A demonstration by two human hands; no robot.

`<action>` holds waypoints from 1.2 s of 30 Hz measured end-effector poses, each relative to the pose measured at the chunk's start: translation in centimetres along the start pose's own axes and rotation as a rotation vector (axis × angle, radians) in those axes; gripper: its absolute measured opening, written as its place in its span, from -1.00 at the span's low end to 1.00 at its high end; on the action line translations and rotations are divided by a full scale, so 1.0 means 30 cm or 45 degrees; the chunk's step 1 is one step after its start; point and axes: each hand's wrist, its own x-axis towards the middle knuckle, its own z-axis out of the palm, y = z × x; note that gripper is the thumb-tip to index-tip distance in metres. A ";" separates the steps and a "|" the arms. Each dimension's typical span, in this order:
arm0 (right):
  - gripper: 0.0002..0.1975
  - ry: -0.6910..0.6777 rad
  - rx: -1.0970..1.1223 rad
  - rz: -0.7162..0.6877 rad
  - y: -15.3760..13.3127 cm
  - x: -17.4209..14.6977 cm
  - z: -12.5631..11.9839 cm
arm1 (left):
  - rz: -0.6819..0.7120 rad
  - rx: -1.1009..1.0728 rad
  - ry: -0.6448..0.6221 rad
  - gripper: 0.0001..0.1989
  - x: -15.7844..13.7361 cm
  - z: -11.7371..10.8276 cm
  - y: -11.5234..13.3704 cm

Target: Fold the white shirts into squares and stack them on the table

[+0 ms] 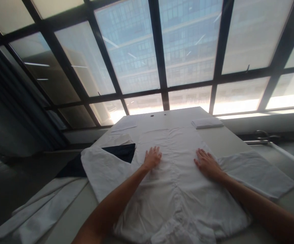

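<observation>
A white button-front garment, likely a shirt or coat (173,156), lies spread on the table with its collar end toward me. Its two sleeves reach out sideways, one to the left and one to the right (255,171). My left hand (152,158) rests flat on the left half of the cloth, fingers apart. On the right half, near the side edge, my right hand (207,164) lies flat with fingers spread. Wrinkles run along the middle placket between the hands.
The white table (179,113) reaches toward a large window. At its far right sits a folded white cloth (207,122); papers (125,124) lie far left. Dark navy cloth (122,152) shows beside the left sleeve, and more white fabric (47,206) hangs over the left edge.
</observation>
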 end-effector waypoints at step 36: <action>-0.45 0.323 0.469 0.083 0.122 -0.017 -0.154 | 0.447 -0.113 0.036 -0.42 -0.108 0.052 0.205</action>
